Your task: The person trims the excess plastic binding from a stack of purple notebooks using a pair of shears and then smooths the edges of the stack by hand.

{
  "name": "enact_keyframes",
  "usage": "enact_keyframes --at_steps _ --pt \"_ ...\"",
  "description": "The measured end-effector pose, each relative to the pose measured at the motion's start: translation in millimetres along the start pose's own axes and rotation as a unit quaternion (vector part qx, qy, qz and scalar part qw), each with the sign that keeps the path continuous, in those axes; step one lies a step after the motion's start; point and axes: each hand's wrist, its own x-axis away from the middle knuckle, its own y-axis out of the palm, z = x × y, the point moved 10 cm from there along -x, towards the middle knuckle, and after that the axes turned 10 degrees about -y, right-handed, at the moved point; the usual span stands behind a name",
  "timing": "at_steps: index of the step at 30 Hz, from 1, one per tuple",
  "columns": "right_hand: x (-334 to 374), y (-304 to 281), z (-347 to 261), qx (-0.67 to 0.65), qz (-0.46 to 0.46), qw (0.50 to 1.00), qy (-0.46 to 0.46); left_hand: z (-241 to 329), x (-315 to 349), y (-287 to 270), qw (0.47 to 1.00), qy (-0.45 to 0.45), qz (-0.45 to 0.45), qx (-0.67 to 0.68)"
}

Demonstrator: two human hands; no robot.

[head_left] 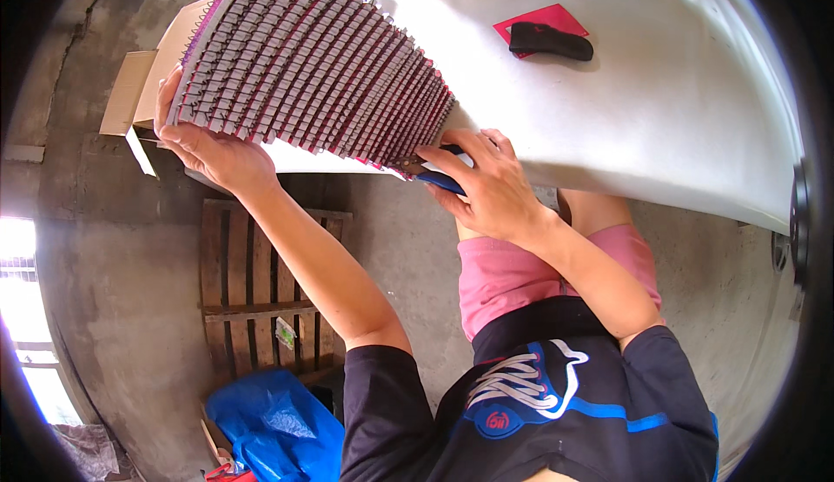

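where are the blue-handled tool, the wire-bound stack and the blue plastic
Blue-handled tool (443, 182), head view: on its lower handle.
Wire-bound stack (304, 65), head view: middle of its bound edges.
Blue plastic (282, 423), head view: middle of its crumpled surface.

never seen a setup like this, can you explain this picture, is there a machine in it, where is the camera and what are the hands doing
There's no robot here: these are a person's own bare hands. The single picture comes from a wide fisheye camera worn on the head, looking down, so straight edges bend near the rim.

The left hand braces the left end of a long, fanned row of wire-bound books with pale page edges and dark coils. The right hand holds a small hand tool with dark blue handles, its tip at the row's near right end.

Also on the smooth white table lie a flat red piece with a soft-looking black object over it.
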Motion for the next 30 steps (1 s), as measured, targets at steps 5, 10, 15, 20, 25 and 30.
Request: enact_keyframes --at_steps 5,10,15,20,25,30 --pt "-3 -1 -6 0.025 0.016 0.999 -0.021 -2 0 -3 1.000 0.003 0.005 0.000" --pt "-6 3 -8 0.015 -0.002 1.000 -0.016 -1 -1 -3 1.000 0.003 -0.007 0.004" --pt "-3 24 7 -0.211 -0.022 0.975 0.064 -2 -1 -1 1.000 -0.006 -0.007 0.008" --pt "25 72 19 -0.534 -0.151 0.762 0.332 0 2 1 1.000 -0.006 0.002 0.008" --pt "5 9 -3 -0.056 -0.009 0.997 0.047 -1 -1 -1 1.000 0.001 -0.009 0.007" --pt "6 9 -9 0.014 -0.005 1.000 0.007 -2 0 0 1.000 -0.005 0.001 0.013"
